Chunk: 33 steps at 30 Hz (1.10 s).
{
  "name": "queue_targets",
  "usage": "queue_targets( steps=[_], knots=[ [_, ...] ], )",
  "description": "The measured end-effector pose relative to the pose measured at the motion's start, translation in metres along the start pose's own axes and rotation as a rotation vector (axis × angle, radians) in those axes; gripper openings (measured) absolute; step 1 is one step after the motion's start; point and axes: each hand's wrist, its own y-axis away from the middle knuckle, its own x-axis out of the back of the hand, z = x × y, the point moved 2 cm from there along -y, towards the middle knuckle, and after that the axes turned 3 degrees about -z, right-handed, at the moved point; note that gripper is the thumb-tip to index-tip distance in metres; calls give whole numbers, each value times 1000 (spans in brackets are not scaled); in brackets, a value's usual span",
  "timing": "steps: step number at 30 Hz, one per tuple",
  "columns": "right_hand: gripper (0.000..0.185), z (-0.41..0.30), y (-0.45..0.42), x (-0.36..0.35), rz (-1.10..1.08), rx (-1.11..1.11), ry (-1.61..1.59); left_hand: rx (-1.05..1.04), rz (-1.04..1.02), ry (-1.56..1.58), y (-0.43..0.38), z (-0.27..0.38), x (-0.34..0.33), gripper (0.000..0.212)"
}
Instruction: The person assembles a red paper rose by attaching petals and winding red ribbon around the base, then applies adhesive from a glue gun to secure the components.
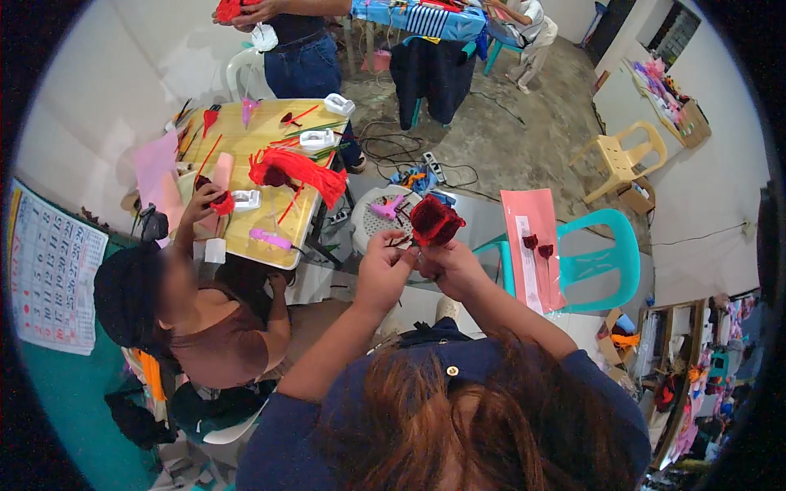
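A dark red fuzzy flower, seemingly of chenille stems (436, 221), is held up in front of me. My right hand (455, 265) grips it from below at its base. My left hand (385, 262) is close beside, its thumb near the flower's base. A thin dark red piece (398, 242) shows at the left fingers, which partly hide it. Behind my hands stands a white perforated stool (363, 228), and on it lies a pink glue gun (387, 207) near small dark strips.
To the right, a teal plastic chair (599, 261) bears a pink sheet (519, 212) with two small dark red flowers (538, 247). A seated person (215, 344) works at a yellow table (276, 129) with red stems and tape dispensers. Cables (393, 147) cross the floor near a power strip (433, 166).
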Motion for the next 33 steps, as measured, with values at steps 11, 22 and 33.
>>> queue_targets(
  steps=[11,22,33],
  knots=[
    [19,1,0,-5,-59,1,-43,-143,13,-105,5,-8,2,18],
    [20,-1,2,-7,8,56,73,-52,54,46,8,0,-6,17],
    [16,-15,11,-13,154,70,334,205,-100,290,0,0,2,13]
  ],
)
